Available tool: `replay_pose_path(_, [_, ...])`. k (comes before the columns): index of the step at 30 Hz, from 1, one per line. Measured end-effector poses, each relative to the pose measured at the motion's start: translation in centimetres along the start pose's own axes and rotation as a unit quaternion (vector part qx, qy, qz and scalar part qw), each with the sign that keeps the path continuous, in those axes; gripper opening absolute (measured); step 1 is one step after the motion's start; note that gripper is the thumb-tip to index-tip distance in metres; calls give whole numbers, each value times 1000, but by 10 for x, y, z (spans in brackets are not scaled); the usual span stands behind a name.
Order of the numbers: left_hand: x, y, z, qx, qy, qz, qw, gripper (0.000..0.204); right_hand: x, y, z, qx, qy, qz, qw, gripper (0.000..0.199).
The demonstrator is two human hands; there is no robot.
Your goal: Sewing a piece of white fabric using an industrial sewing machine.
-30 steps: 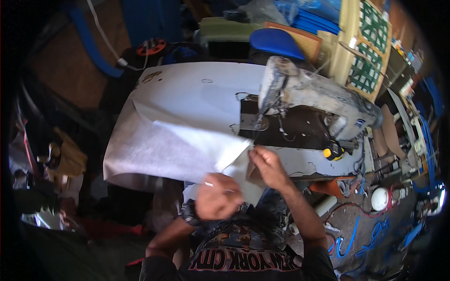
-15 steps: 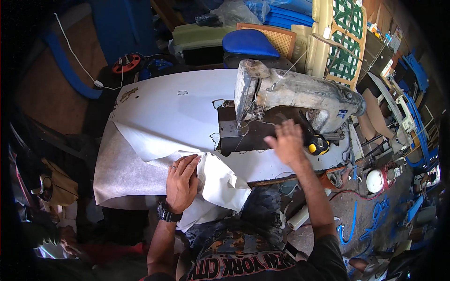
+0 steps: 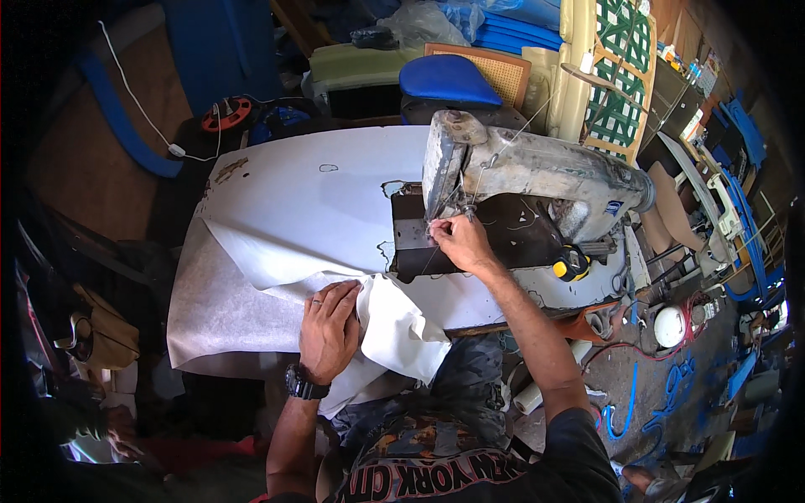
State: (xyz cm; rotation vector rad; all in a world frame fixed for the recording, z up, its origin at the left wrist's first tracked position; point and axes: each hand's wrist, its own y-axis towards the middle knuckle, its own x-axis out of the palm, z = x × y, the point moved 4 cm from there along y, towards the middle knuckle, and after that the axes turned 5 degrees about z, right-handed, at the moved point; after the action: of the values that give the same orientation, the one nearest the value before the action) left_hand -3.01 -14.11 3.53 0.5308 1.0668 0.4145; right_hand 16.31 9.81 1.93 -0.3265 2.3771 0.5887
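My left hand lies closed on a bunched fold of a white sheet, which looks like upholstery vinyl. The sheet's greyish backing is turned up at the left, and part hangs over the table's front edge. At the needle end of a worn sewing machine, my right hand is pinched on a thin thread, a length of it dangling below the fingers. The needle tip and presser foot are mostly hidden behind these fingertips. No cloth lies under the needle.
The white tabletop has chipped edges around the machine's dark bed. A yellow-black tape measure and scissors lie at the right. Behind stands a blue seat pad. Another person's hand shows at lower left.
My right hand has moved left from the machine bed to the needle, its spread fingers now closed in a pinch. My left hand stays on the sheet.
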Motion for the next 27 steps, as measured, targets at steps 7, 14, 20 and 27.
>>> replay_pose_path(7, [-1,-4,-2,-5,14,-2,1000,43,-43,-32,4,-73,-98,-27,992,12])
replay_pose_path(14, [1,-3,-1,-1,16,-1,1000,43,-67,-35,23,-83,-199,30,976,13])
replay_pose_path(20, [-1,-2,-1,-9,0,-1,1000,45,-70,-48,-8,-149,-223,130,955,17])
replay_pose_path(27, [-6,-2,-6,-21,-80,26,996,48,-26,-166,-150,-403,-27,-32,914,26])
